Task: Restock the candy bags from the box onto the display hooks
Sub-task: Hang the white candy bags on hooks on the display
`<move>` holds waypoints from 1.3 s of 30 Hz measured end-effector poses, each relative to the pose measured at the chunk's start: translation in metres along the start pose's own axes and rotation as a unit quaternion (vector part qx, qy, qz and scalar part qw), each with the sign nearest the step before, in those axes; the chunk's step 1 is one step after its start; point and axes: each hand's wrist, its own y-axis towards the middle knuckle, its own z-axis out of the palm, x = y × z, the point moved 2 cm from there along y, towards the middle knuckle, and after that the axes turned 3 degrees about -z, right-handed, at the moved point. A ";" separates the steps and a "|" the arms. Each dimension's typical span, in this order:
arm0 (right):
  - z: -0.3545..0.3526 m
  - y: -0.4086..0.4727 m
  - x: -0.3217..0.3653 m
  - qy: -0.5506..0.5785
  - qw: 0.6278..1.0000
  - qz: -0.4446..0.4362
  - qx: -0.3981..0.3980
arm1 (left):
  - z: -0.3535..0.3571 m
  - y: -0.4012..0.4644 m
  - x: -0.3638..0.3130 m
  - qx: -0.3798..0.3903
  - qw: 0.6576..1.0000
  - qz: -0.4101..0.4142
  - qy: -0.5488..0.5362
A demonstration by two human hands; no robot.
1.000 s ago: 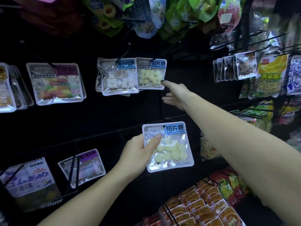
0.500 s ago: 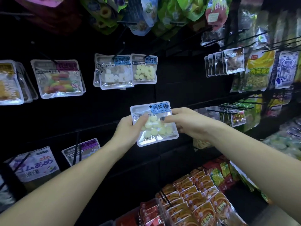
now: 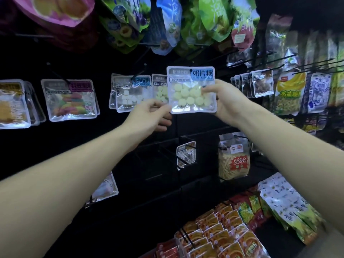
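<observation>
A clear candy bag (image 3: pixel 188 94) with round pale tablets and a blue label is held up in front of the dark display wall. My left hand (image 3: pixel 149 116) pinches its lower left corner. My right hand (image 3: pixel 223 101) grips its right edge, thumb across the front. The bag's top hole lies at the tip of a black hook (image 3: pixel 190 71). Behind it hangs a matching tablet bag (image 3: pixel 159 88), mostly covered. No box is in view.
A bag of white cubes (image 3: pixel 130 94) hangs just left, a rainbow candy bag (image 3: pixel 70 99) further left. Long black hooks (image 3: pixel 279 58) with snack bags jut out at the right. Large bags (image 3: pixel 167 25) hang overhead. Red and orange packets (image 3: pixel 214 235) fill the bottom.
Both hands raised the tablet bag from chest height up to the hook row, in front of the hanging matching bag. One second ago only my left hand held it.
</observation>
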 end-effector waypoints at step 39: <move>0.000 0.077 -0.023 -0.020 0.998 0.004 -0.054 | 0.013 0.061 -0.009 -0.055 0.991 0.014 0.118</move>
